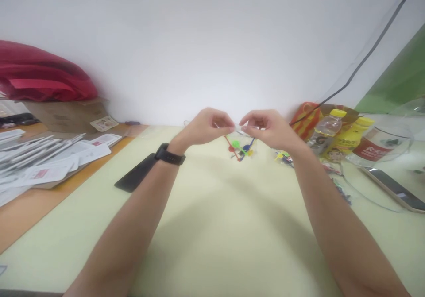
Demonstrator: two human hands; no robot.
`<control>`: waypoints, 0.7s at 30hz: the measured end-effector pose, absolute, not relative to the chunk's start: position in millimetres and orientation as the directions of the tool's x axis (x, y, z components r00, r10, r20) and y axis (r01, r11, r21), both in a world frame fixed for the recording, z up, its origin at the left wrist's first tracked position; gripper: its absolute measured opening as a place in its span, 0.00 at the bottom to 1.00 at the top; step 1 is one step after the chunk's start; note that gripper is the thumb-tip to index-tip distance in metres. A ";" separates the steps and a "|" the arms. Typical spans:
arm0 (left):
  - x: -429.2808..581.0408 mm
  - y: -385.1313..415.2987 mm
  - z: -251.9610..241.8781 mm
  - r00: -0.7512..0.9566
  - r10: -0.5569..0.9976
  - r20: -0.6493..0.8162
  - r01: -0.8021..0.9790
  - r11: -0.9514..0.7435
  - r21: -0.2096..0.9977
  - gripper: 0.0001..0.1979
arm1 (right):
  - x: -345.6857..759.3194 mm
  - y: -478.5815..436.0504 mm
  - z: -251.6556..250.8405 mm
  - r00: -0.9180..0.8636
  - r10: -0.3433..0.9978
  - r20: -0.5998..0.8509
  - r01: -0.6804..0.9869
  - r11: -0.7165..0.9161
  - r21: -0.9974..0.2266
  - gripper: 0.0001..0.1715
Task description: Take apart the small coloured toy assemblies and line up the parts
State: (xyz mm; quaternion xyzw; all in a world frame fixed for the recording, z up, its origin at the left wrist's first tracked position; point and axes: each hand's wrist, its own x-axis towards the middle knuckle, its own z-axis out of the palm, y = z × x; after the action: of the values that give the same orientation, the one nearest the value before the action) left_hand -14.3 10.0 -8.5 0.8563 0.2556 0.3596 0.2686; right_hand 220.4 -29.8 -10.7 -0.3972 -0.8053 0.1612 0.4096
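Observation:
My left hand [207, 126] and my right hand [265, 129] meet above the pale yellow table [212, 226], fingers pinched together. Between them they hold a small clear plastic bag [241, 144] with several coloured plastic sticks inside: red, green, blue and yellow. The bag hangs just below my fingertips. A black band [169, 154] sits on my left wrist.
A black phone [136, 177] lies left of my left forearm. Stacked white paper packets [49, 157] cover the orange surface at left, with a cardboard box [68, 113] and red bag [43, 73] behind. At right stand bottles [327, 131], a clear bowl [381, 164], another phone [396, 188] and loose coloured pieces [282, 157].

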 end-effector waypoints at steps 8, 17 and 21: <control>-11.1 6.7 -4.7 0.579 0.660 0.479 0.248 -0.702 0.668 0.11 | 213.0 -19.0 -29.1 -0.501 0.819 0.279 0.753 0.571 -0.325 0.10; -10.8 1.5 -0.4 0.582 0.679 0.447 0.248 -0.672 0.698 0.14 | 198.7 -2.3 -67.4 -0.668 0.687 -0.287 0.725 0.511 -0.463 0.11; -10.9 2.2 -1.0 0.594 0.676 0.436 0.243 -0.667 0.704 0.13 | 215.3 6.1 -72.8 -0.514 0.735 -0.442 0.857 0.416 -0.305 0.10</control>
State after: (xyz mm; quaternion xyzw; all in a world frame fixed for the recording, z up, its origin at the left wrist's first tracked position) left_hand -10.9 2.2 -1.0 0.8401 0.2735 0.3578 0.3025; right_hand 215.3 6.1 -72.8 -0.4777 -0.8327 0.2525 -0.1205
